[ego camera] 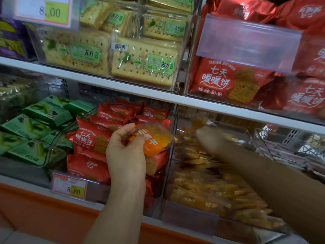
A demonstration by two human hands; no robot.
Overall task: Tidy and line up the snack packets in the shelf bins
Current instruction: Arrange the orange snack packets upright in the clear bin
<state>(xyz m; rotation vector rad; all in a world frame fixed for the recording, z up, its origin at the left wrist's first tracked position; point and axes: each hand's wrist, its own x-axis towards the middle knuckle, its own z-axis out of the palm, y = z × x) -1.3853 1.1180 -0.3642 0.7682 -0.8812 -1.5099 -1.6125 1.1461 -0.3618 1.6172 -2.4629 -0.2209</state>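
Packet (154, 140) in left grip (125, 149), right grip (210, 138) blurred

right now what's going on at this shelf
A person is tidying snacks. The left grip pinches an orange packet, held in front of the red packets. The right grip reaches into the clear bin next to them, which is full of similar orange packets. It is blurred, so I cannot tell whether it holds one.
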